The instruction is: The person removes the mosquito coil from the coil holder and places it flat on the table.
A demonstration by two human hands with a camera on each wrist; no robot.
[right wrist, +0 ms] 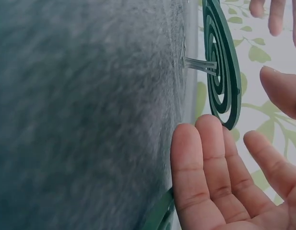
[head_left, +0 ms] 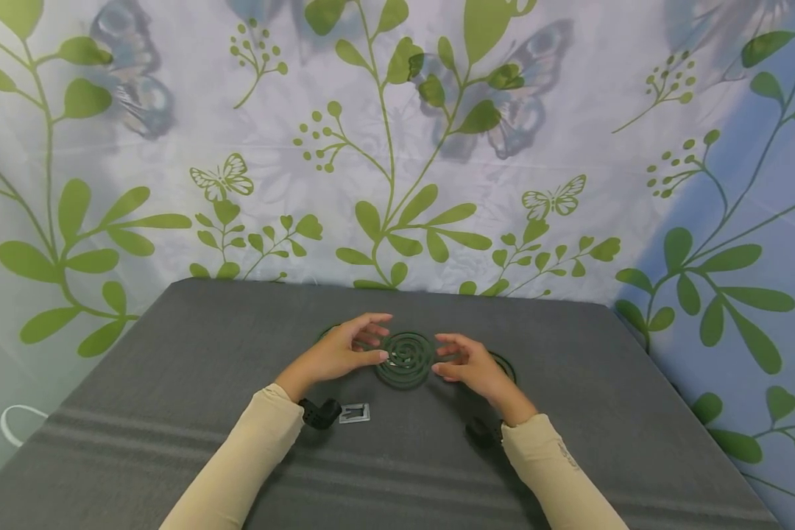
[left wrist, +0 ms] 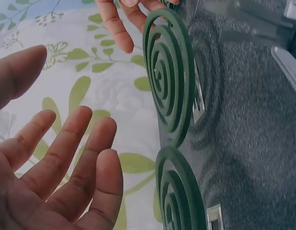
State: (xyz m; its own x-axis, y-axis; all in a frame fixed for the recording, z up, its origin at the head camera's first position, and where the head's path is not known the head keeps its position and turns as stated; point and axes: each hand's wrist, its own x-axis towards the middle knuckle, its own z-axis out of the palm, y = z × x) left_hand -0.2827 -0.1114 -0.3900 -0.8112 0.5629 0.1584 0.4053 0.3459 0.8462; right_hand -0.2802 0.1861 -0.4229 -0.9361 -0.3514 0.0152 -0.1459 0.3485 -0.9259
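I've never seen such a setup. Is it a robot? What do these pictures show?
No robot: these are a person's left hand and right hand. The wide picture comes from a camera worn on the head; the two close ones from wrist cameras. Between the hands, a green coil is raised above the grey table on a metal stand. Another coil shows partly behind the right hand; a flat metal piece lies near the left hand. Neither hand holds anything.

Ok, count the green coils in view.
3: the middle coil between the left hand and right hand; in the head view, the left coil and right coil, each partly behind its nearest hand. More may be hidden.
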